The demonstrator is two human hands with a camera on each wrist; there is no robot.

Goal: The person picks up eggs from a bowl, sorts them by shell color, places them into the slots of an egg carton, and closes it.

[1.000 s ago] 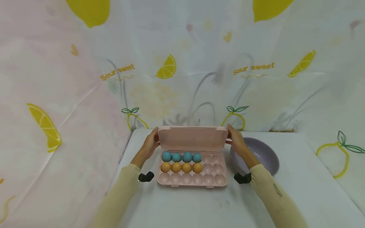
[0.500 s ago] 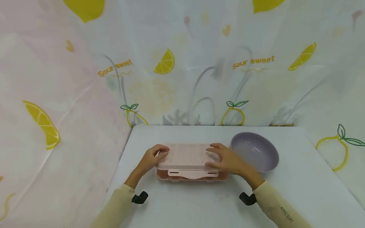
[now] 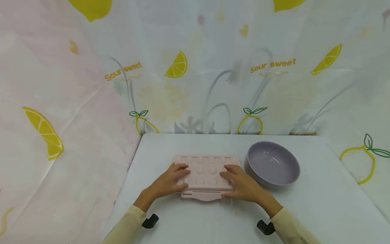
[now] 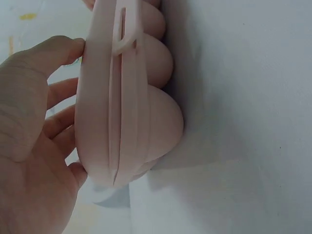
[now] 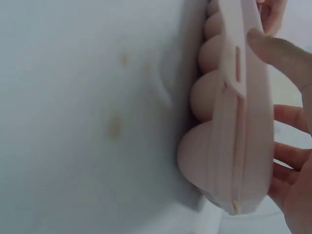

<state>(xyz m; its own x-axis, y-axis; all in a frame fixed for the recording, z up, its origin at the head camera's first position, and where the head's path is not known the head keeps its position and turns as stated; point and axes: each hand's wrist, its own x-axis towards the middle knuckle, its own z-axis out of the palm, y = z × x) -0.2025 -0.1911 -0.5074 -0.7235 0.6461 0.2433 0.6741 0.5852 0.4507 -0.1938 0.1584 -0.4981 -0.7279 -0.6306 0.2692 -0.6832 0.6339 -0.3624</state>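
A pink plastic egg carton [image 3: 205, 169] lies on the white table, its lid down over the tray. Rows of cup-shaped bulges show along its underside in both wrist views. My left hand [image 3: 170, 181] rests on the lid's left end, fingers spread over the top and thumb near the front edge. On the right end lies my right hand [image 3: 243, 183], its fingers also spread, with the thumb by the front latch flap [image 3: 202, 195]. Only a narrow seam [image 4: 116, 122] shows between lid and tray at the left end. Whatever is inside is hidden by the lid.
A purple-grey bowl [image 3: 272, 164] stands on the table just right of the carton, close behind my right hand. The table [image 3: 195, 223] meets a lemon-print cloth [image 3: 195, 84] at its back edge.
The raised lid has come forward and down over the tray, covering the blue and orange eggs. Both hands have moved from the lid's raised sides onto its top, nearer the front.
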